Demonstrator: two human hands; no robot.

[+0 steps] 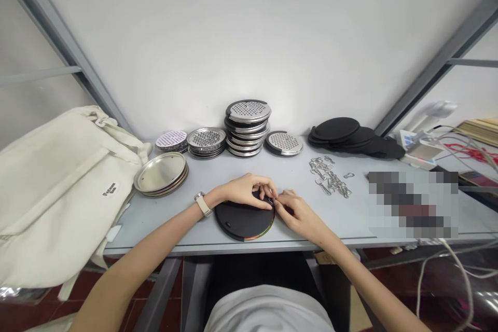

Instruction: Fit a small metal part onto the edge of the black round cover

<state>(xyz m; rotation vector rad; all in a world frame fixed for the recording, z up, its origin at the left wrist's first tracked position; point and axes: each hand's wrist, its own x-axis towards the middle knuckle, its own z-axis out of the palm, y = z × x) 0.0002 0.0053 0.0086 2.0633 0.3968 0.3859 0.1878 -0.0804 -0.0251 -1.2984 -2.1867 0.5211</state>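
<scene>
A black round disc (pixel 244 218) with a coloured strip along its lower right edge lies flat near the table's front edge, directly before me. My left hand (pixel 252 190) reaches over its top, thumb and fingers bent together at the right rim. From the other side my right hand (pixel 292 210) pinches at the same spot. Between the fingertips shows a small metal clip (pixel 271 200), partly hidden by them. Several loose metal clips (pixel 330 179) lie in a heap to the right of my hands.
Behind stand a tall stack of round graters (pixel 249 111), lower grater stacks (pixel 206 139) and a single grater (pixel 285 143). Metal discs (pixel 161 172) are piled left, beside a cream bag (pixel 66 192). Black discs (pixel 336 128) lie back right. White cables (pixel 459 264) hang at the right.
</scene>
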